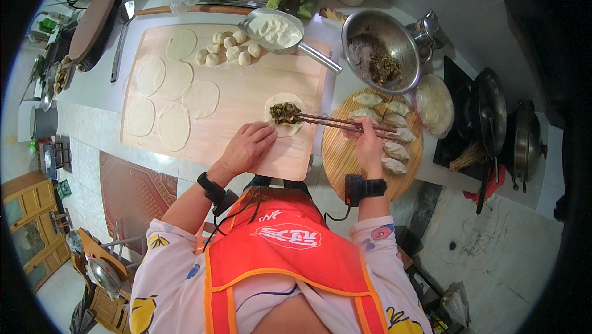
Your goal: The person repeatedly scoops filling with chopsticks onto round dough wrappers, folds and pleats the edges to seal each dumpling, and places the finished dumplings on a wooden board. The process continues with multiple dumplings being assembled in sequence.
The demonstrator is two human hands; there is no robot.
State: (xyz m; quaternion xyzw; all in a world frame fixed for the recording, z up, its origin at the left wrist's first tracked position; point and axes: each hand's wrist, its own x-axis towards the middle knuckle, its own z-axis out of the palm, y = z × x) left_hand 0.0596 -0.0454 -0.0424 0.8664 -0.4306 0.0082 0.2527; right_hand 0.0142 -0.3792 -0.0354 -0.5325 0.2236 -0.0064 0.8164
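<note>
My right hand [368, 143] is closed around a pair of dark chopsticks [330, 122]. Their tips touch a clump of chopped green-brown filling [284, 112] on a round dough wrapper [295, 98]. This wrapper lies at the right side of a pale wooden board [237, 103]. My left hand [251, 144] rests palm down at the wrapper's lower left edge, fingers stretched out, holding nothing. Several flat wrappers [174, 127] are spread over the board's left half. Beneath my right hand, a round wooden board [338, 171] carries several folded dumplings [395, 150].
Small dough balls [232, 52] sit near the board's far edge beside a metal scoop of flour [275, 31]. A steel bowl [353, 63] with more filling stands at the far right. A plastic-wrapped lump of dough [435, 106] and a wok [491, 109] are farther right; a spatula [122, 38] lies left.
</note>
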